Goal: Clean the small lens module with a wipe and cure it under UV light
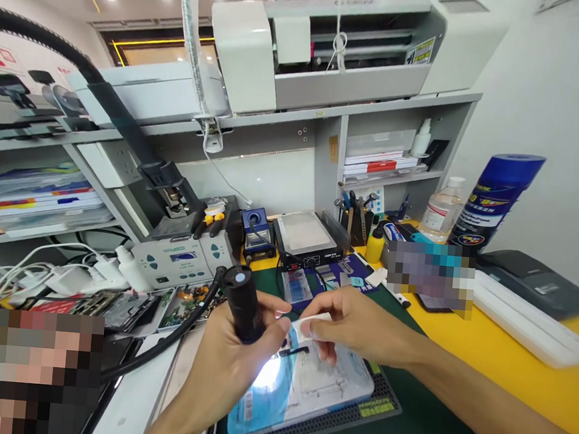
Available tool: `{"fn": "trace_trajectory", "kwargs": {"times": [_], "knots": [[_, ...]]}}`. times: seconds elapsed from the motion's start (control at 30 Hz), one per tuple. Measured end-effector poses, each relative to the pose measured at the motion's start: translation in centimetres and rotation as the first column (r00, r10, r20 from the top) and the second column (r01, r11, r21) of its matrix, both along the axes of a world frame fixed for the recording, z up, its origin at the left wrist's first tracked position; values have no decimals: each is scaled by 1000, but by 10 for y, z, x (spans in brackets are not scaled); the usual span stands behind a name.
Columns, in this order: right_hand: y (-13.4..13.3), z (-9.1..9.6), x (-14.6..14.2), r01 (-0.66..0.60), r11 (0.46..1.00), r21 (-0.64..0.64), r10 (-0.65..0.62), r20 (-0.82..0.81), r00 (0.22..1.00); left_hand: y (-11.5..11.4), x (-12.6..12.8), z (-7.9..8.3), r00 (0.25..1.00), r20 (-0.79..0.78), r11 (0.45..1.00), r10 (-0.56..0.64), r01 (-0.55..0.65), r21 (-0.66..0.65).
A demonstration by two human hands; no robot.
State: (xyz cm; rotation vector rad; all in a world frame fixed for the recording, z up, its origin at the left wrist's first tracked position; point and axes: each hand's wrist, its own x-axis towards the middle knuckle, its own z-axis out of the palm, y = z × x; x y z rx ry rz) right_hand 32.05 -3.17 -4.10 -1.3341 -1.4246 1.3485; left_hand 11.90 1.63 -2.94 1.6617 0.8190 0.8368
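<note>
My left hand [227,366] grips a black cylindrical handpiece [243,301] with a cable trailing off to the left. Its lower end points down at an opened phone [306,392] lying on a dark work mat [404,420], where a bright light glares on the phone's surface. My right hand [348,323] pinches a small white strip [308,327] just above the phone, beside the handpiece's tip. Both hands sit close together over the phone.
Behind the hands stand a heating plate [305,238], a blue soldering stand [258,233] and a grey control station [180,262]. A blue spray can [496,201], a clear bottle [440,217] and a white tray [526,322] are on the yellow table at right. Cables and circuit boards lie at left.
</note>
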Motion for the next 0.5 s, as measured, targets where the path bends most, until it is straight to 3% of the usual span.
{"fn": "trace_trajectory", "kwargs": {"times": [0.23, 0.5], "knots": [[-2, -1, -6, -2, 999, 53, 9, -137, 991, -9, 5, -4, 985, -170, 1000, 12, -14, -11], [-4, -2, -9, 36, 988, 149, -15, -138, 990, -2, 3, -5, 983, -177, 999, 40, -37, 18]]}}
